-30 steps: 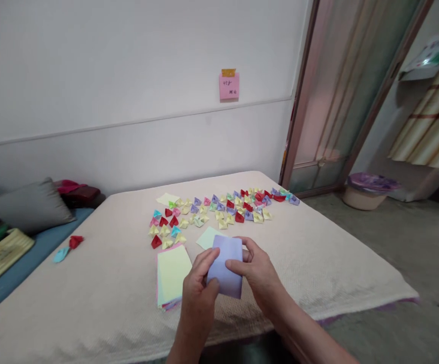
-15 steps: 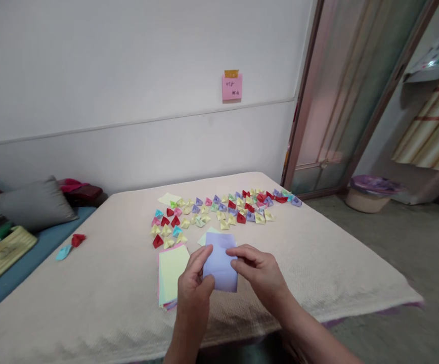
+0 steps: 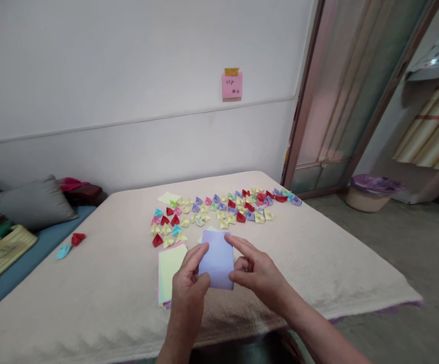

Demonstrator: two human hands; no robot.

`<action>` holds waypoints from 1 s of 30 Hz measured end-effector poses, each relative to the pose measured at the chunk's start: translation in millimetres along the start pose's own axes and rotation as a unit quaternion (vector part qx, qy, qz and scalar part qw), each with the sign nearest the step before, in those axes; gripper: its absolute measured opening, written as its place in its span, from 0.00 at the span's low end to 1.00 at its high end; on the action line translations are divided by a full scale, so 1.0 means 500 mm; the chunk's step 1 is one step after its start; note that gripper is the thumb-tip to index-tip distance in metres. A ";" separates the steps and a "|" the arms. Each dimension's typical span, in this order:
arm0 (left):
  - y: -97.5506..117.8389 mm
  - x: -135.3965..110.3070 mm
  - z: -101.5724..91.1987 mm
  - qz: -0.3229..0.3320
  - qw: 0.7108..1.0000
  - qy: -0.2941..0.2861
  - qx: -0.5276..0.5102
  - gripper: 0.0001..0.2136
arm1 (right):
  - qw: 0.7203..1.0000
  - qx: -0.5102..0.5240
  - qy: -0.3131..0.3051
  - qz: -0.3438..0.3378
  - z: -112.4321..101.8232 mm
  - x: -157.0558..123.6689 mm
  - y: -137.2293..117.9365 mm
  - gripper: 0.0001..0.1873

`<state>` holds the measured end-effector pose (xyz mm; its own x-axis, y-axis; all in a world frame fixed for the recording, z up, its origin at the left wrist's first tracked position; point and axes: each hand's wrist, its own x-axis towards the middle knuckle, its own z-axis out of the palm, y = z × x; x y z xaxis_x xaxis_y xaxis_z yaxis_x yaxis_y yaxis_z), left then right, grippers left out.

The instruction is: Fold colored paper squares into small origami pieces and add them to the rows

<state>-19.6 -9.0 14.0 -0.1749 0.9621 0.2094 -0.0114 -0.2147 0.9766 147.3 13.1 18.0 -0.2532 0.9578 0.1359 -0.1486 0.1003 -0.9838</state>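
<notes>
A square of lavender paper (image 3: 216, 260) is held up above the near part of the cloth-covered surface. My left hand (image 3: 189, 283) grips its left edge between thumb and fingers. At the right edge, my right hand (image 3: 255, 270) has its thumb low and its index finger at the upper corner, pinching the sheet. Left of my hands lies a stack of coloured paper sheets (image 3: 169, 270), pale yellow on top. Part of a pale green sheet (image 3: 209, 232) shows behind the lavender paper. Many small folded paper pieces (image 3: 241, 217) in red, yellow, purple and blue spread beyond.
A light textured cloth (image 3: 318, 263) covers the surface. A red and a blue folded piece (image 3: 63, 251) lie apart at left. A grey pillow (image 3: 33, 205) rests beyond the left edge. A pink note (image 3: 232, 87) is taped to the wall. A lined bin (image 3: 367, 197) stands on the floor.
The lavender paper has shifted slightly left with both hands. My right fingers have spread from a pinch on its face to its right edge and upper corner.
</notes>
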 end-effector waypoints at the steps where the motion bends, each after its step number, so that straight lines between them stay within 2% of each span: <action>1: 0.000 0.001 -0.001 -0.006 1.000 0.002 -0.009 0.24 | 1.000 0.001 -0.006 0.004 0.001 0.000 0.000 0.39; 3: 0.001 0.002 0.001 -0.035 0.998 0.011 -0.043 0.25 | 1.000 0.003 -0.007 0.009 0.005 -0.001 -0.002 0.40; 5: 0.002 0.001 0.009 -0.061 0.992 0.047 -0.102 0.30 | 1.000 0.005 0.005 0.003 0.010 -0.001 -0.002 0.40; 8: 0.002 -0.009 0.035 -0.085 0.964 0.104 -0.231 0.35 | 0.999 -0.008 0.048 -0.022 0.021 0.000 0.000 0.40; 10: 0.001 -0.020 0.060 -0.129 0.936 0.067 -0.321 0.28 | 0.995 -0.046 0.076 -0.046 0.030 0.000 0.007 0.39; 12: 0.000 -0.029 0.084 -0.174 0.912 0.020 -0.370 0.22 | 0.987 -0.104 0.101 -0.074 0.040 -0.002 0.016 0.37; 14: 0.000 -0.035 0.102 -0.181 0.902 0.030 -0.392 0.19 | 0.973 -0.162 0.126 -0.109 0.049 -0.006 0.026 0.35; 16: 0.001 -0.037 0.112 -0.179 0.900 0.066 -0.393 0.17 | 0.962 -0.195 0.142 -0.132 0.058 -0.010 0.032 0.35; 18: 0.003 -0.035 0.113 -0.183 0.899 0.107 -0.382 0.16 | 0.968 -0.183 0.130 -0.111 0.064 -0.014 0.032 0.37; 21: 0.009 -0.030 0.104 -0.191 0.904 0.136 -0.358 0.15 | 0.994 -0.055 0.089 -0.035 0.068 -0.014 0.016 0.44; 23: 0.012 -0.028 0.095 -0.189 0.916 0.118 -0.334 0.14 | 0.995 0.060 0.081 0.006 0.064 -0.009 0.002 0.46; 25: 0.011 -0.027 0.087 -0.184 0.932 0.085 -0.302 0.14 | 0.989 0.119 0.077 0.043 0.055 -0.001 -0.010 0.47; 30: -0.005 -0.019 0.067 -0.175 0.964 0.031 -0.197 0.14 | 0.991 0.069 0.071 0.084 0.027 0.013 -0.010 0.42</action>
<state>15.1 -11.8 11.4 -0.1511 0.9777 -0.1459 -0.4516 0.0630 0.8900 133.5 15.1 25.3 -0.1490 0.9872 -0.0567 -0.2473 -0.0927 -0.9645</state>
